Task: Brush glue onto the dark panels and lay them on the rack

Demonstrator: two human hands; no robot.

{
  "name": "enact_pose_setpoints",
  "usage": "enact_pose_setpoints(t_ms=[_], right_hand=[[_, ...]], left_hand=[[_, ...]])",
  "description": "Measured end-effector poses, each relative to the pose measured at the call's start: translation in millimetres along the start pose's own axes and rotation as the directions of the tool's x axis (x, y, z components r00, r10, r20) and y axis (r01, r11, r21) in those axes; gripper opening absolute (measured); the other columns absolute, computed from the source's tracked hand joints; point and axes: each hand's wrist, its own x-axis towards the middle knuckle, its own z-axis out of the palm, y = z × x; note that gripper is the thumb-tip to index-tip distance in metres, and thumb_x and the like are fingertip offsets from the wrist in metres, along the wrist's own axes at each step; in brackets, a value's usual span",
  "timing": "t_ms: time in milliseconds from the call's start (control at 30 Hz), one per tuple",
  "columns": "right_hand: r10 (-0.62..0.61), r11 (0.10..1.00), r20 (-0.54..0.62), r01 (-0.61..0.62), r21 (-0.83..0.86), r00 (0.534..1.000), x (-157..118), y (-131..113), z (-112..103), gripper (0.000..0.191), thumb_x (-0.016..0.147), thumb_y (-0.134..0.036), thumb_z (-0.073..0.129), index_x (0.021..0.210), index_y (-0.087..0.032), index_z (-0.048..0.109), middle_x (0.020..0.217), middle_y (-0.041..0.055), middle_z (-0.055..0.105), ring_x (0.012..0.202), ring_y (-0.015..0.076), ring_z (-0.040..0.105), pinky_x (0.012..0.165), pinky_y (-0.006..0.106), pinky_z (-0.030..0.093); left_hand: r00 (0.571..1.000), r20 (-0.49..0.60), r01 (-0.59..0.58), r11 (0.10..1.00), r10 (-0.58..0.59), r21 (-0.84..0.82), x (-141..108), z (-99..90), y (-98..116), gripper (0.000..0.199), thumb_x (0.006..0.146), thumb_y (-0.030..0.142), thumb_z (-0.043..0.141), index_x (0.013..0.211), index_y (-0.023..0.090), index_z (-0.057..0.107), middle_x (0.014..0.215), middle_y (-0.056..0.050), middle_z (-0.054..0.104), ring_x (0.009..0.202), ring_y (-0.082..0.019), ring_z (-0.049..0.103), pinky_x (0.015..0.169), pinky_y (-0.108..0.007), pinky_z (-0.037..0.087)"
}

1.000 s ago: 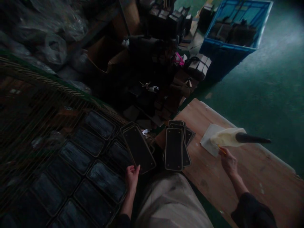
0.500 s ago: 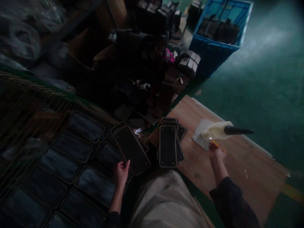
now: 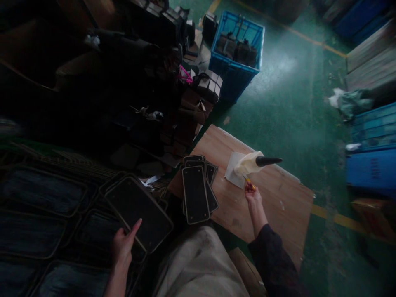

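Thumb on top, my left hand (image 3: 124,243) grips the lower edge of a dark rectangular panel (image 3: 139,210) with pale edges and small corner holes. My right hand (image 3: 254,194) is closed around the yellow handle of a brush (image 3: 250,184), its tip at a cream-coloured container (image 3: 247,164) with a black pointed end. That container lies on a white sheet (image 3: 232,173) on the wooden board (image 3: 278,206). Between my hands, several similar panels form an uneven stack (image 3: 194,194) at the board's left edge.
More dark panels (image 3: 43,189) lie in rows at the left. A blue crate (image 3: 236,62) with bundles stands beyond the board, beside a dark heap of boxes and wrapped bundles (image 3: 208,84). Further blue crates (image 3: 371,169) are at the right. My knee (image 3: 201,255) is at bottom centre.
The view has turned right, so the board and stack appear further left and more floor shows. My left hand and its panel are nearer the camera. The right hand still holds the brush.
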Motion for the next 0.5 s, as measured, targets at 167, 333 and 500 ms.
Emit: enact_pose_setpoints(t_ms=[167, 333, 500], right_hand=[[0.057, 0.998, -0.01, -0.057, 0.023, 0.998, -1.4, 6.7, -8.3, 0.022, 0.091, -0.017, 0.046, 0.071, -0.019, 0.054, 0.063, -0.0022, 0.062, 0.054, 0.011, 0.06, 0.06, 0.025, 0.056], [0.108, 0.993, -0.033, -0.106, 0.055, 0.994, -32.2, 2.6, -37.2, 0.027, 0.095, -0.018, 0.042, 0.072, -0.019, 0.055, 0.062, -0.0024, 0.062, 0.054, 0.0096, 0.062, 0.057, 0.022, 0.055], [0.154, 0.986, -0.006, -0.153, 0.069, 0.988, -57.0, 0.2, -50.6, 0.023, 0.095, -0.021, 0.048, 0.075, -0.018, 0.059, 0.068, 0.0006, 0.067, 0.065, 0.0127, 0.068, 0.06, 0.025, 0.058]], left_hand=[[0.993, 0.114, 0.068, 0.963, -0.04, -0.259, -21.0, -4.8, 13.7, 0.044, 0.066, 0.04, 0.079, 0.101, 0.017, 0.065, 0.087, -0.003, 0.072, 0.087, -0.025, 0.069, 0.084, -0.048, 0.056], [0.974, 0.22, 0.025, 0.95, 0.046, -0.311, -46.8, -10.6, 36.1, 0.056, 0.065, 0.04, 0.081, 0.112, 0.018, 0.062, 0.105, -0.005, 0.071, 0.101, -0.027, 0.066, 0.091, -0.046, 0.053], [0.868, 0.475, 0.086, 0.898, 0.145, -0.432, -80.3, 46.9, 73.5, 0.062, 0.07, 0.041, 0.078, 0.124, 0.02, 0.057, 0.118, -0.007, 0.068, 0.112, -0.028, 0.062, 0.095, -0.042, 0.051]])
